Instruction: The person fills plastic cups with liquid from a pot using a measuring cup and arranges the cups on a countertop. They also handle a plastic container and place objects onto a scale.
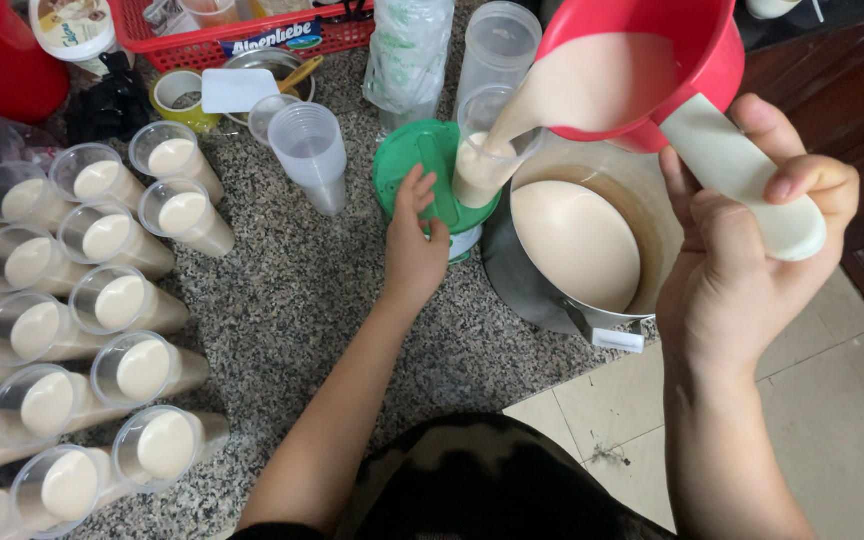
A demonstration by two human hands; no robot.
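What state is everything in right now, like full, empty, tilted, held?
Red scoop: tilted, pouring, held by right hand.
Cup being filled: upright, partly full.
Left hand: resting on green lid.
Metal pot: open, holding creamy liquid.
Cups at left: filled.
Stacked cups: empty.

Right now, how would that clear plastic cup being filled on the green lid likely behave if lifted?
The clear plastic cup looks thin-walled, so probably squeezable. Nearly full of beige liquid, it is likely bottom-heavy yet spill-prone. Perched on the green lid, it may tip.

Take the green lid [430, 172] as your landmark: left of it, bare granite counter [292, 300] leaves you passage; farther left filled cups [117, 300] crowd, behind stands a cup stack [310, 150], right the steel pot [592, 240] blocks.
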